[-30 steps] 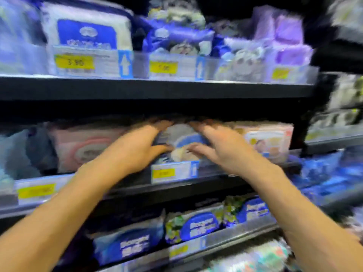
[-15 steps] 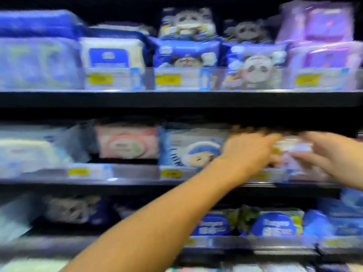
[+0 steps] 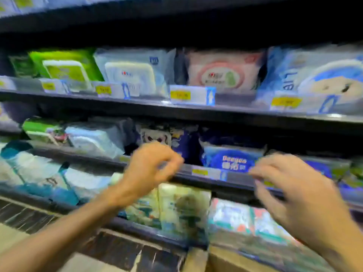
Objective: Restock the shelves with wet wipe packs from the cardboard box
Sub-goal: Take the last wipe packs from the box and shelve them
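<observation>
Both my hands hover in front of the lower shelves, blurred by motion. My left hand [image 3: 151, 165] has its fingers curled loosely and holds nothing. My right hand [image 3: 290, 185] has its fingers spread and is empty too. Between them on the shelf behind lies a dark blue wet wipe pack [image 3: 229, 160] with white lettering. On the shelf above stand a pink pack [image 3: 222, 73], a pale blue pack [image 3: 133, 71], a green pack [image 3: 64, 67] and a blue cartoon pack [image 3: 322, 79]. A brown cardboard edge [image 3: 198, 260], perhaps the box, shows at the bottom.
Black shelf edges [image 3: 235, 112] carry yellow price tags [image 3: 180, 95]. Below my hands sit pale green and pink-teal packs [image 3: 182, 209]. Teal and white packs [image 3: 39, 169] fill the lower left. A dark tiled floor strip [image 3: 127, 250] runs under the bottom shelf.
My view has dropped and swung left along the shelves. Both hands have come away from the packs on the middle shelf and now hang lower, in front of the shelf below, holding nothing.
</observation>
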The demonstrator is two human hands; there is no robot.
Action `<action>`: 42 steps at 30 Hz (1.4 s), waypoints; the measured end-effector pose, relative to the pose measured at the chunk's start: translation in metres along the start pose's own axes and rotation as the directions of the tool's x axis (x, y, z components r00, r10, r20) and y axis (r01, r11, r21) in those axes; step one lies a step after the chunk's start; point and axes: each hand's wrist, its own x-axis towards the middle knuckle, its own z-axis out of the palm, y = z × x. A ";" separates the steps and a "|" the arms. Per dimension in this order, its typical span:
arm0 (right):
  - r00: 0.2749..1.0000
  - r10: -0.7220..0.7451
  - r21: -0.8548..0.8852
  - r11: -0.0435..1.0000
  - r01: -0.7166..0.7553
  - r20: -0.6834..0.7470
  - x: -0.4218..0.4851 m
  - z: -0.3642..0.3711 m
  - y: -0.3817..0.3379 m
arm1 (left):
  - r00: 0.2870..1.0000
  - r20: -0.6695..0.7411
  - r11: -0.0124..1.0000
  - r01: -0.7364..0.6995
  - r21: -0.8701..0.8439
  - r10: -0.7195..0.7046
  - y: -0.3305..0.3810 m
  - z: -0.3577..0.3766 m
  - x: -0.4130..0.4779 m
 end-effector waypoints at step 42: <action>0.980 0.108 -0.239 0.969 -0.066 0.168 0.305 0.073 -0.137 | 0.989 -0.044 0.849 -0.097 0.519 0.140 -0.150 -0.185 0.107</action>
